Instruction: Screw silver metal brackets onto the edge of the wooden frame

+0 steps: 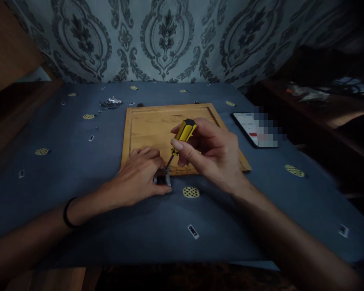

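A wooden panel (157, 125) with a raised frame lies flat on the blue patterned cloth. At its near edge sits a small metal bracket, probably a hinge (168, 179). My left hand (142, 171) rests on the panel edge with its fingers closed around this metal piece. Between the thumb and fingers of my right hand (218, 153) is a yellow and black screwdriver (185, 131), tilted with its shaft pointing down and left. The screwdriver's tip meets the metal piece near my left fingertips; any screw under it is too small to make out. Small dark holes dot the panel beside it.
To the right of the panel lies a phone (245, 127) with its screen lit. Loose metal parts (111, 103) form a small pile at the back left. A dark shelf (303, 121) with clutter borders the right side, and a patterned wall (166, 40) rises behind.
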### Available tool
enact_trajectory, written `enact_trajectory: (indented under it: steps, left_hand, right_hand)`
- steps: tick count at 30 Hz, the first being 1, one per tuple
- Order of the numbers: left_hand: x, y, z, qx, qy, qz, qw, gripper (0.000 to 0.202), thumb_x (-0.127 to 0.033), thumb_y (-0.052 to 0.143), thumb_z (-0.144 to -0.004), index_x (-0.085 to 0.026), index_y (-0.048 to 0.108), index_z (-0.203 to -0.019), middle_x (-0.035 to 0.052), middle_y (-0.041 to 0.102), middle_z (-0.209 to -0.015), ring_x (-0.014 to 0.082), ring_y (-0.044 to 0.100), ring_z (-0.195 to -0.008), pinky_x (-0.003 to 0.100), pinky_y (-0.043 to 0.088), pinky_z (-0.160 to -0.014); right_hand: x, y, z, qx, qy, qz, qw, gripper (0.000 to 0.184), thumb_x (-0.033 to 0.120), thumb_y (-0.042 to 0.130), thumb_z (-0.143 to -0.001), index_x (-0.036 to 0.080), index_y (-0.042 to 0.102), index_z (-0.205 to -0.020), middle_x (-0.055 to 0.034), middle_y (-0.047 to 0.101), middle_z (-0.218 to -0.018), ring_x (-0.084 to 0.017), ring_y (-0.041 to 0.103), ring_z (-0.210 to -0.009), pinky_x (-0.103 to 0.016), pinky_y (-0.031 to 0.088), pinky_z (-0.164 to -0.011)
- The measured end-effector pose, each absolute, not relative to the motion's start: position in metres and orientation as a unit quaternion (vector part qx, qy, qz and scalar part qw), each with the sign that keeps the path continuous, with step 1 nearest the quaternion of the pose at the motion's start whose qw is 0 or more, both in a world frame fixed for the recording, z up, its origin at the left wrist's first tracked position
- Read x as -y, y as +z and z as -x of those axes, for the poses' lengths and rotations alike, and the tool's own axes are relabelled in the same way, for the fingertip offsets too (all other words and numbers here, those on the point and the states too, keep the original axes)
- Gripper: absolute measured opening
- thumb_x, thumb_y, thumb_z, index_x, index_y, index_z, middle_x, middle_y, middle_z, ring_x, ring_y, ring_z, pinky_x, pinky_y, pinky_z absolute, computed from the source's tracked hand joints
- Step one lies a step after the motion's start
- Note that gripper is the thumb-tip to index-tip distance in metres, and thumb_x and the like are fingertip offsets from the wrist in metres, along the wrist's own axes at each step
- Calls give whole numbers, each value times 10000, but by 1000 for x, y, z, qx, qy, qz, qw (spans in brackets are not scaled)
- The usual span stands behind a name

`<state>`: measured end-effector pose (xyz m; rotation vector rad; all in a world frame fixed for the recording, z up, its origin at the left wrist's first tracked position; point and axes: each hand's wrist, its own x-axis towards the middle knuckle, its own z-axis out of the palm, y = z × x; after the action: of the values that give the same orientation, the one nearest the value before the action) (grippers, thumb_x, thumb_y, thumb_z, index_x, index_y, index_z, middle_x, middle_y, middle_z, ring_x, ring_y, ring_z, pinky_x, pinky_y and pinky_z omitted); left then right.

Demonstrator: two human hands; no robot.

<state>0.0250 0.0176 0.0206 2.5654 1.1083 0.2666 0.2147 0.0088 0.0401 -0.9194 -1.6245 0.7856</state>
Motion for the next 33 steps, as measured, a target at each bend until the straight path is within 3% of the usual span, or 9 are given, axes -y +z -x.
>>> enact_trajectory:
  steps: [5, 13, 21, 27, 33]
  left_hand:
    - [-17, 21, -26, -390, 87, -901, 168, 334, -438, 837, -787, -181, 645, -879, 65, 656, -1020, 300, 592, -1044, 463, 465, -914]
    - [-17, 21, -26, -397, 89, -897, 175, 334, -449, 831, -790, -190, 645, -890, 83, 670, -1103, 312, 596, -1087, 492, 471, -960]
    - [-17, 21, -26, -389, 87, -901, 171, 327, -438, 838, -792, -179, 670, -899, 85, 676, -1102, 301, 598, -1064, 481, 472, -942]
    - [-17, 20, -25, -391, 94, -898, 177, 320, -441, 821, -812, -183, 674, -932, 89, 668, -1128, 316, 585, -1119, 501, 457, -989]
    - [-17, 21, -26, -397, 86, -899, 166, 353, -466, 840, -784, -183, 652, -880, 56, 633, -970, 301, 583, -1023, 462, 458, -926]
  right_hand:
    - [-8, 40, -214, 682, 326, 385, 530, 329, 475, 820, -837, 218, 618, -795, 3, 617, -838, -96, 556, -563, -256, 494, -470]
    - [-7, 36, -209, 642, 394, 367, 546, 412, 489, 854, -792, 251, 517, -779, 63, 553, -665, -107, 592, -461, -234, 464, -378]
    - [-11, 39, -214, 651, 422, 353, 523, 327, 459, 840, -816, 231, 610, -863, 42, 620, -718, -120, 641, -500, -254, 516, -439]
    - [-5, 33, -209, 649, 356, 362, 567, 343, 442, 857, -804, 232, 590, -848, 36, 593, -789, -96, 603, -525, -247, 523, -447]
    - [-2, 38, -209, 634, 300, 380, 603, 342, 367, 849, -826, 266, 523, -823, 49, 564, -734, -102, 523, -490, -271, 466, -419]
